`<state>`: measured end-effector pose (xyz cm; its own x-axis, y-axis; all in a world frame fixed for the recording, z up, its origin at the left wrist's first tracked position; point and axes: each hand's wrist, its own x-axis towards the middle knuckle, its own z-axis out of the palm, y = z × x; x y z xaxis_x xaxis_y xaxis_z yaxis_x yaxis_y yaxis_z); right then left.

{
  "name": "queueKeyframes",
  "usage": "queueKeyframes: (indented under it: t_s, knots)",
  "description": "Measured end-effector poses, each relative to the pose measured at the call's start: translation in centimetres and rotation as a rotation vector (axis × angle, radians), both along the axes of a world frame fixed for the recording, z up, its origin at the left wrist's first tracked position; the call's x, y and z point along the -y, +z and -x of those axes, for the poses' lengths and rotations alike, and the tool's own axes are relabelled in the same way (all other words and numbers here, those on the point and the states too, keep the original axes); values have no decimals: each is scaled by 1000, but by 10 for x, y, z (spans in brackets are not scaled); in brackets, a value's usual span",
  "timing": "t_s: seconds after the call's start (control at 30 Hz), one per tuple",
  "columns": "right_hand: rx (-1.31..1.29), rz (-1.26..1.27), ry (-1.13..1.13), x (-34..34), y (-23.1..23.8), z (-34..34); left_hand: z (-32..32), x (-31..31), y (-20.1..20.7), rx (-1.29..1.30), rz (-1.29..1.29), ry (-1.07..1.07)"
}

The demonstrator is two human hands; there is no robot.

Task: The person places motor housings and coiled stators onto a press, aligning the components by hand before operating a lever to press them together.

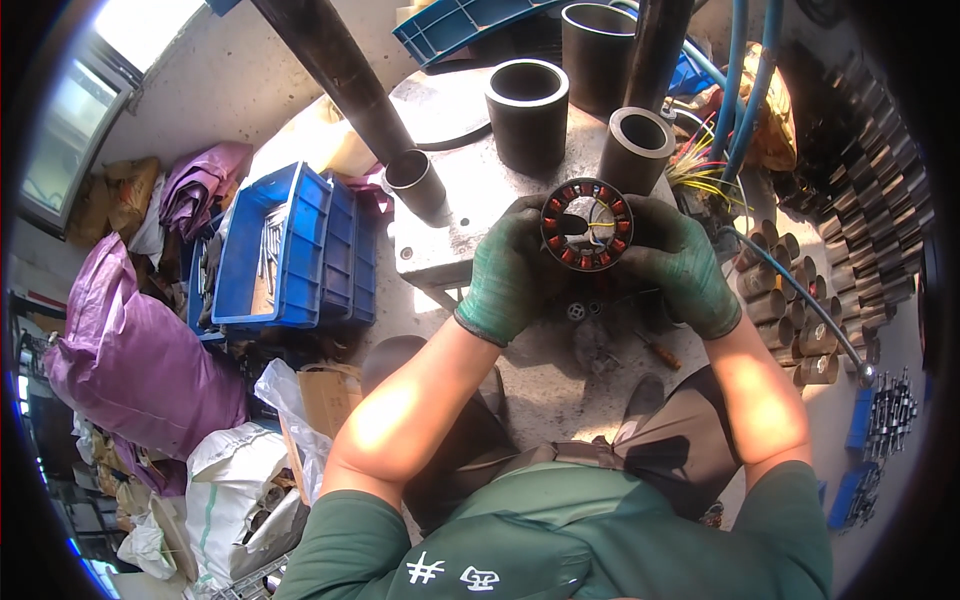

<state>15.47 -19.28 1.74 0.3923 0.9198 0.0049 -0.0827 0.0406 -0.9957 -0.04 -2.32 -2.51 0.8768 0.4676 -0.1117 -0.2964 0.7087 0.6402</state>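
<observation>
You hold the wound ring point(612, 228) at the centre of the clock, your left hand point(505, 265) curled against its 9 o'clock side, your right hand point(685, 262) gripping it at 3. Red windings line its inside, with loose wires across the opening. At 9, well apart, your blue crate point(298, 262) holds thin metal rods point(268, 250); toward 8 an open white sack point(230, 490) has contents you can't make out. On the worktable point(462, 175), the wide dark tube point(528, 138) stands at 11, the thick-walled tube point(632, 168) at 1, close past your fingers. You have bare tabletop toward 10; its corner lies near 9. At 2, coloured wires point(695, 165) and blue hoses point(735, 105) crowd your right side.
</observation>
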Motion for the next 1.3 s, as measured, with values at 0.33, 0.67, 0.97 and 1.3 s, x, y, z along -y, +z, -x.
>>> queueKeyframes:
  t_s: [0.33,0.67,0.97,1.3]
  knots:
    - [162,-6,-58,0,-9,-6,1,6,6,-24,-124,35]
    - [202,-72,-128,-4,-21,-7,11,9,14,12,-308,68]
    - [331,-200,-246,-5,-34,-16,15,10,20,-196,-682,1]
    - [-135,-11,-126,-2,-12,-21,14,11,23,-34,-1828,573]
